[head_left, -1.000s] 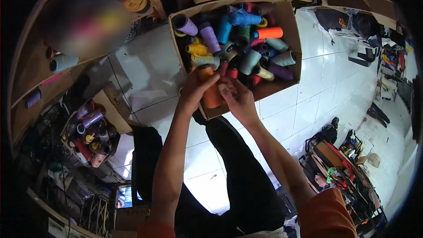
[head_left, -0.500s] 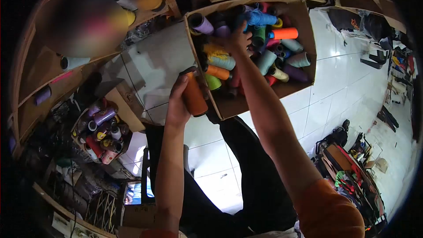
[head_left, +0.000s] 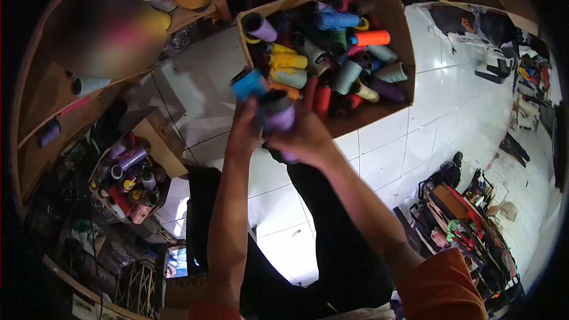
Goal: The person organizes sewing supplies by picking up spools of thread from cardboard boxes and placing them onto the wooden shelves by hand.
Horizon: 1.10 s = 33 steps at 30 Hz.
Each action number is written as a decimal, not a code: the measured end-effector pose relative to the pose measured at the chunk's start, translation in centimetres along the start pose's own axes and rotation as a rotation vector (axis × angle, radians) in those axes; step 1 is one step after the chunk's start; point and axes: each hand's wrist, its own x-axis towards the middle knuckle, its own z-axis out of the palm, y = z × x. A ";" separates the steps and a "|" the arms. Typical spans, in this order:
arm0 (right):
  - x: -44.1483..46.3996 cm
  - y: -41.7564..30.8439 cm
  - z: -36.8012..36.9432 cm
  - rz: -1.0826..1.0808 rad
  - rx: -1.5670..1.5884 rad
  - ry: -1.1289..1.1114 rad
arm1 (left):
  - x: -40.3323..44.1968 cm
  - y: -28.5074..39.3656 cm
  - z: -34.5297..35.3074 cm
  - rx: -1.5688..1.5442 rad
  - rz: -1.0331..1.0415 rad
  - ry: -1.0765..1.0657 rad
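Just off the near left corner of a cardboard box (head_left: pixel 370 120), my left hand (head_left: pixel 242 133) grips a blue thread spool (head_left: pixel 249 85), tilted and slightly blurred. Against it, my right hand (head_left: pixel 305 140) is closed on a purple spool (head_left: pixel 280 117) with a dark top end. Many cones and spools lie jumbled inside the box, among them a bright orange one (head_left: pixel 372 38), a yellow one (head_left: pixel 288 60) and a red one (head_left: pixel 322 102). The orange spool seen earlier in my left hand cannot be made out.
A smaller carton (head_left: pixel 160 142) of spools stands at the left, beside wooden shelves (head_left: pixel 65 121) with more spools. White floor tiles (head_left: pixel 379 153) surround my legs. A cluttered pile of things (head_left: pixel 468 225) lies at the lower right, and bags (head_left: pixel 450 21) sit at the upper right.
My right hand has come out of the box and back beside my left hand, now with a purple spool. A blue spool is now in my left hand, where the orange one was.
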 end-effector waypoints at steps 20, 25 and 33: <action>-4.4 -3.5 0.9 -0.027 -0.324 -0.112 | -4.0 1.1 -0.7 -0.194 -0.071 -0.218; -4.5 -2.2 -1.8 0.088 0.493 -0.024 | -2.9 0.4 1.0 -0.362 0.018 -0.470; 2.0 13.6 -14.0 0.095 -0.840 0.341 | -2.0 -0.8 6.2 -0.658 -0.112 -0.782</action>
